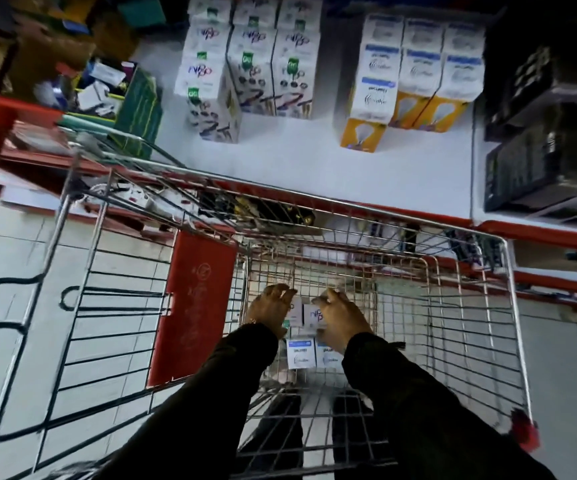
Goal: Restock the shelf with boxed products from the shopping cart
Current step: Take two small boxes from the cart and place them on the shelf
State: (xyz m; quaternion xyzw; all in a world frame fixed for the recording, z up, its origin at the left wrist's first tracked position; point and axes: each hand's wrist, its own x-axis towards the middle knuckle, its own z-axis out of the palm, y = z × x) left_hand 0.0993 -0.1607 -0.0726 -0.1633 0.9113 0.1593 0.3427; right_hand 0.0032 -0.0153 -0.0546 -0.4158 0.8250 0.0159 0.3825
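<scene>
Both my arms reach down into the wire shopping cart (508,306). My left hand (269,306) and my right hand (340,318) are on either side of two small white boxes (309,315) on the cart floor, fingers curled over their far edges. Nearer me lie two white boxes with blue labels (301,353). Above the cart, the white shelf (297,157) carries rows of white boxes with green marks (249,64) and rows of white and yellow bulb boxes (415,74).
The cart's red flap (190,306) stands to the left of my hands. Black boxes (543,133) fill the shelf's right end. A green box (141,109) and cluttered cartons sit at the left. The shelf has a red front edge (401,211). Below lies a tiled floor (3,271).
</scene>
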